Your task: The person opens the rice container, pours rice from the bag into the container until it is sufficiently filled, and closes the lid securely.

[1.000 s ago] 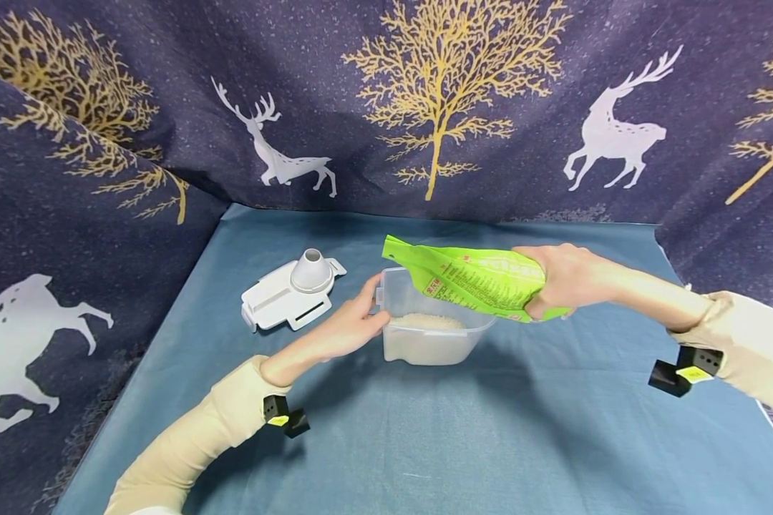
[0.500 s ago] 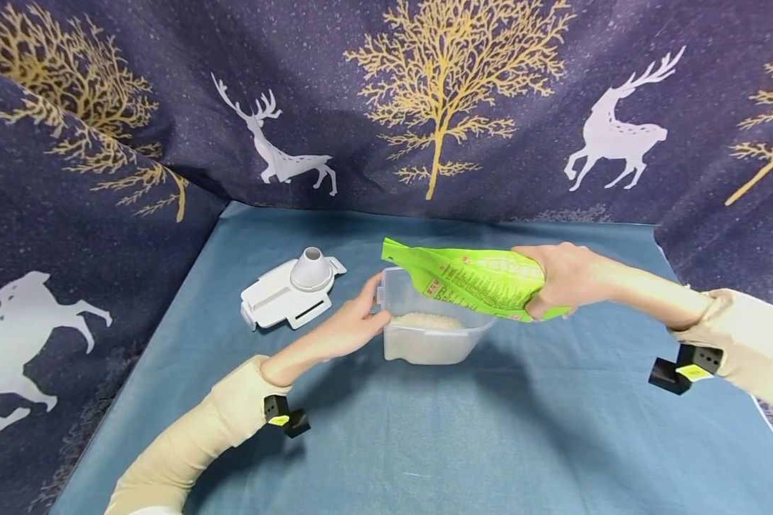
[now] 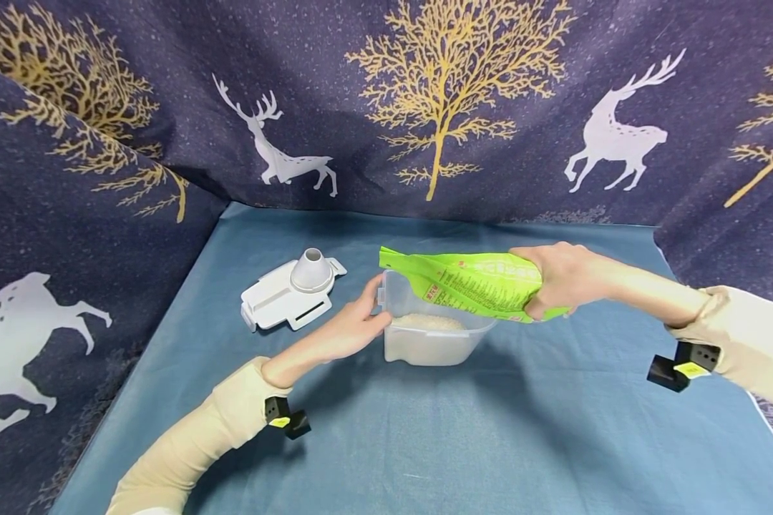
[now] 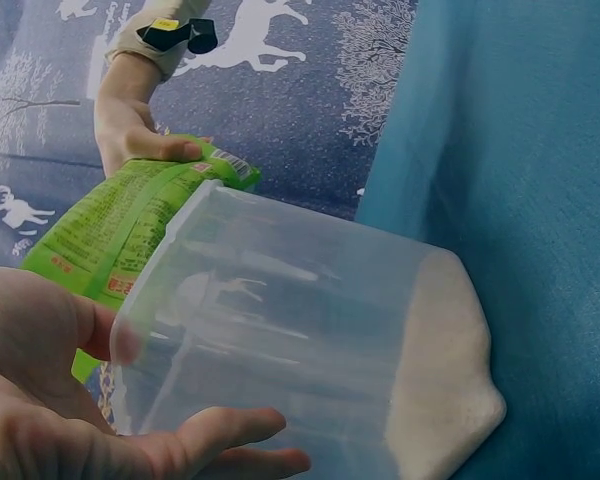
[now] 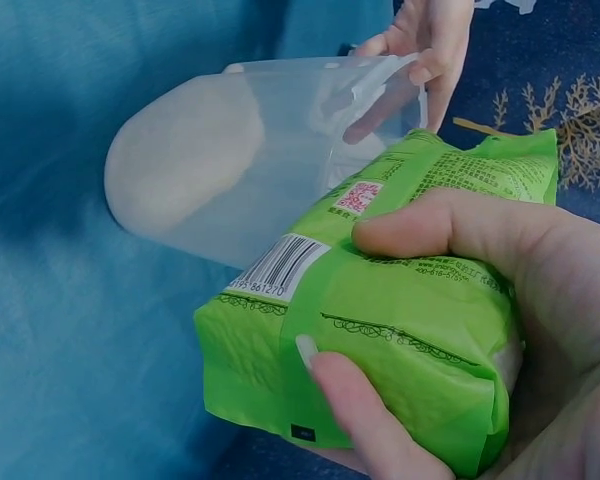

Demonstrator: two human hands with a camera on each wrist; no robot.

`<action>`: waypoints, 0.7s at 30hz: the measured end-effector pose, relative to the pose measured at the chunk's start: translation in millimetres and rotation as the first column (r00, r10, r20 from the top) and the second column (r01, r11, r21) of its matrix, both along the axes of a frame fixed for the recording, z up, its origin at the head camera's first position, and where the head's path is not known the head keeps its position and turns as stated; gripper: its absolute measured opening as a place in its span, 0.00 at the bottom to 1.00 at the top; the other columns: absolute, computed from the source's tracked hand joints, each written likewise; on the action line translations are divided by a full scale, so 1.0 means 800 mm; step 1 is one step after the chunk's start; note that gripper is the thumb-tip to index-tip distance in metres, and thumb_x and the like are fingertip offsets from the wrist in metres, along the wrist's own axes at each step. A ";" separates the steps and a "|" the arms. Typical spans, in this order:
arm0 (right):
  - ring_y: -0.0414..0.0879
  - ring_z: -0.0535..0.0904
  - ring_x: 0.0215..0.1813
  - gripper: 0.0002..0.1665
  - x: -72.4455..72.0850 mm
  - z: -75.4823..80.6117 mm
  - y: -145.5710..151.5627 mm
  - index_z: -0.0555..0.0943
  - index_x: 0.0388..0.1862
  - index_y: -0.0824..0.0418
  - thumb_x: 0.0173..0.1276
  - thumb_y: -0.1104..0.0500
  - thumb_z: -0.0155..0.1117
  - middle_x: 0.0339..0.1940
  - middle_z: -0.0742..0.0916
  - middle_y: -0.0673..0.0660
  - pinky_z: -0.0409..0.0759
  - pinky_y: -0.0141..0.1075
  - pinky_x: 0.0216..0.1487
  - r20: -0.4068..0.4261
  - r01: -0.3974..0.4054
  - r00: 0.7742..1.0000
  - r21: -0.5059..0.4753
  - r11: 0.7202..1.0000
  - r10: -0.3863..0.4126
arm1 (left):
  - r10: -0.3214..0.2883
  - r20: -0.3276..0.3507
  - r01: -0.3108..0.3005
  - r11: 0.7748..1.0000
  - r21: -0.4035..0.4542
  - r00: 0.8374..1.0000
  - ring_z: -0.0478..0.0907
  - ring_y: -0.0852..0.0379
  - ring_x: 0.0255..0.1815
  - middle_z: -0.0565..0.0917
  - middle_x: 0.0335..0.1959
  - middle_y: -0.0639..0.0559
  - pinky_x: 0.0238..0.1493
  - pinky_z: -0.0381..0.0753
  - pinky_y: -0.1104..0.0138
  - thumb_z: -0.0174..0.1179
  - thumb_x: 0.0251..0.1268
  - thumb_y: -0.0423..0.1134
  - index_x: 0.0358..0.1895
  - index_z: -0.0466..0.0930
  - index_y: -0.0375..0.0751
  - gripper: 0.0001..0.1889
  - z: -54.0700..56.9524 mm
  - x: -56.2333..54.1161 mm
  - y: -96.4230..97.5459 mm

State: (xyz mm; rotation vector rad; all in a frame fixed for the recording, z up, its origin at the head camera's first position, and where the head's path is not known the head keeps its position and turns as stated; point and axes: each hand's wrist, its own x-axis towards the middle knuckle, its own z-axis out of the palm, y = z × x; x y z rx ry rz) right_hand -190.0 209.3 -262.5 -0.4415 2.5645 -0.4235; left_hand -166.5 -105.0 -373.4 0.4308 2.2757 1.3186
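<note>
My right hand (image 3: 563,277) grips the bottom end of a bright green printed bag (image 3: 477,282), thumb and fingers spread round it. The bag lies nearly level over a translucent plastic container (image 3: 428,347), its narrow end pointing left; I cannot see anything falling from it. White grains that look like rice (image 3: 428,322) fill the lower part of the container. In the left wrist view they show through the wall as a pale layer (image 4: 445,370). My left hand (image 3: 354,325) holds the container's left rim, thumb at the rim edge and fingers against the outer wall.
A white lid (image 3: 273,304) with a grey-white cone-shaped cap (image 3: 312,270) lies on the blue cloth (image 3: 386,443) left of the container. Behind the table hangs a dark blue curtain (image 3: 522,172) with deer and trees.
The bag's narrow left end has dipped a little and shifted slightly left. My left hand and the container stay practically where they were.
</note>
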 end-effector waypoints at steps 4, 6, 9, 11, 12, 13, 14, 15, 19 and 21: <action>0.46 0.80 0.22 0.39 -0.001 0.001 -0.002 0.71 0.57 0.53 0.41 0.64 0.72 0.44 0.83 0.58 0.81 0.37 0.22 0.010 -0.007 1.000 0.004 1.000 0.007 | -0.004 0.005 0.004 1.000 0.013 1.000 0.51 0.60 0.14 0.73 0.27 0.51 0.20 0.58 0.67 0.44 0.66 0.41 0.78 0.32 0.48 0.41 -0.002 0.000 0.000; 0.46 0.80 0.23 0.39 -0.001 0.002 -0.003 0.71 0.57 0.53 0.42 0.64 0.72 0.44 0.83 0.58 0.81 0.37 0.23 0.017 -0.012 1.000 0.003 1.000 0.012 | -0.006 0.012 0.006 1.000 0.017 1.000 0.50 0.61 0.13 0.68 0.22 0.54 0.19 0.56 0.68 0.43 0.67 0.41 0.78 0.31 0.48 0.41 -0.003 -0.001 -0.001; 0.46 0.80 0.23 0.40 -0.001 0.001 -0.003 0.71 0.58 0.53 0.42 0.64 0.71 0.43 0.83 0.58 0.80 0.37 0.22 0.020 -0.017 1.000 0.007 1.000 0.017 | -0.009 0.021 0.008 1.000 0.018 1.000 0.50 0.61 0.13 0.68 0.22 0.54 0.18 0.56 0.68 0.43 0.67 0.41 0.78 0.30 0.48 0.41 -0.006 -0.001 0.000; 0.46 0.80 0.23 0.40 -0.001 0.001 -0.003 0.71 0.59 0.53 0.42 0.64 0.72 0.43 0.83 0.58 0.80 0.37 0.22 0.022 -0.017 1.000 0.010 1.000 0.017 | -0.012 0.023 0.011 1.000 0.021 1.000 0.50 0.61 0.13 0.70 0.24 0.52 0.18 0.56 0.68 0.43 0.68 0.41 0.78 0.30 0.48 0.41 -0.006 -0.001 -0.001; 0.46 0.80 0.23 0.40 -0.001 0.001 -0.004 0.71 0.59 0.53 0.42 0.64 0.72 0.43 0.83 0.58 0.80 0.37 0.22 0.019 -0.019 1.000 0.013 1.000 0.018 | -0.010 0.021 0.010 1.000 0.022 1.000 0.50 0.61 0.13 0.72 0.27 0.51 0.18 0.56 0.68 0.43 0.68 0.42 0.78 0.30 0.48 0.41 -0.006 -0.001 -0.001; 0.46 0.80 0.23 0.40 -0.002 0.001 -0.004 0.71 0.58 0.53 0.42 0.63 0.72 0.43 0.83 0.58 0.80 0.37 0.21 0.017 -0.019 1.000 0.017 1.000 0.019 | -0.011 0.021 0.011 1.000 0.021 1.000 0.50 0.61 0.13 0.73 0.28 0.49 0.18 0.56 0.68 0.43 0.68 0.42 0.78 0.30 0.47 0.40 -0.006 -0.001 -0.001; 0.46 0.79 0.22 0.40 -0.002 0.001 -0.004 0.71 0.58 0.53 0.42 0.63 0.72 0.42 0.83 0.58 0.80 0.37 0.21 0.014 -0.021 1.000 0.018 1.000 0.021 | -0.013 0.020 0.012 1.000 0.020 1.000 0.50 0.61 0.13 0.74 0.30 0.47 0.18 0.56 0.68 0.43 0.68 0.42 0.78 0.30 0.48 0.40 -0.006 -0.001 -0.001; 0.46 0.79 0.22 0.39 -0.003 0.001 -0.004 0.71 0.58 0.53 0.42 0.64 0.72 0.42 0.83 0.57 0.80 0.37 0.21 0.011 -0.024 1.000 0.021 1.000 0.024 | -0.011 0.018 0.010 1.000 0.019 1.000 0.51 0.61 0.13 0.76 0.34 0.45 0.18 0.57 0.68 0.43 0.68 0.42 0.78 0.30 0.48 0.40 -0.005 0.000 -0.001; 0.46 0.79 0.21 0.39 -0.004 0.002 -0.005 0.72 0.57 0.53 0.42 0.64 0.71 0.41 0.82 0.57 0.79 0.37 0.20 0.003 -0.032 0.999 0.031 0.999 0.032 | -0.012 0.025 0.011 1.000 0.014 1.000 0.53 0.60 0.15 0.78 0.45 0.38 0.18 0.58 0.67 0.42 0.69 0.43 0.78 0.30 0.50 0.40 -0.005 0.000 -0.002; 0.46 0.79 0.21 0.39 -0.004 0.002 -0.006 0.71 0.57 0.53 0.42 0.64 0.71 0.40 0.82 0.57 0.79 0.37 0.21 0.007 -0.030 1.000 0.034 0.999 0.030 | -0.011 0.028 0.011 1.000 0.013 1.000 0.54 0.59 0.15 0.78 0.48 0.39 0.19 0.58 0.67 0.42 0.69 0.44 0.78 0.30 0.51 0.40 -0.004 0.000 -0.002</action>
